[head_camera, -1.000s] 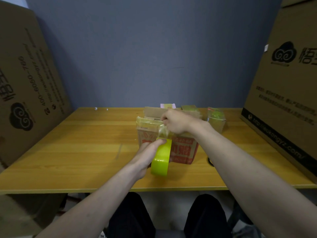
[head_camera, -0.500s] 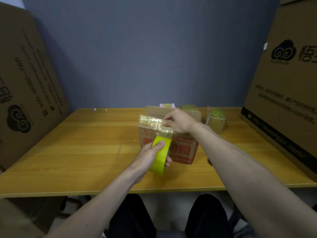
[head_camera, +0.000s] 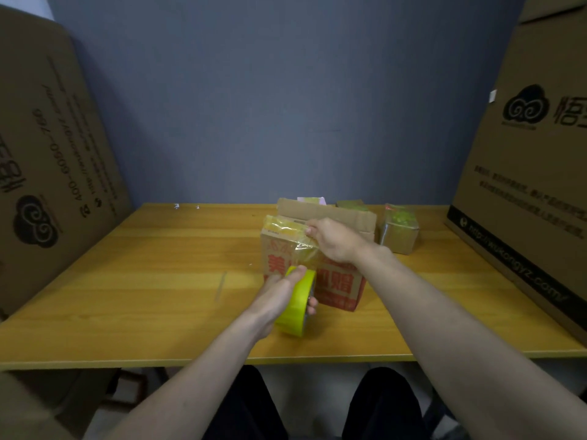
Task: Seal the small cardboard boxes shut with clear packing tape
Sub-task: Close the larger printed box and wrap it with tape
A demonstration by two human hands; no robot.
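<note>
A small cardboard box [head_camera: 340,285] with red print stands mid-table, its top wrapped in shiny clear tape. My left hand [head_camera: 279,292] grips a yellow-green tape roll [head_camera: 297,304] in front of the box's near face. A stretch of clear tape [head_camera: 301,252] runs from the roll up to the box top. There my right hand [head_camera: 333,238] pinches the tape at the top front edge. Another taped small box [head_camera: 398,231] sits behind to the right.
The wooden table [head_camera: 158,281] stretches left and right of the box. Large brown cartons stand at the left [head_camera: 47,173] and the right [head_camera: 533,173]. An open cardboard flap [head_camera: 324,212] and more small items sit behind the box. A blue wall is at the back.
My left hand has pulled the roll down and toward me, drawing out more tape over the front face. My right hand stays pinching at the box top.
</note>
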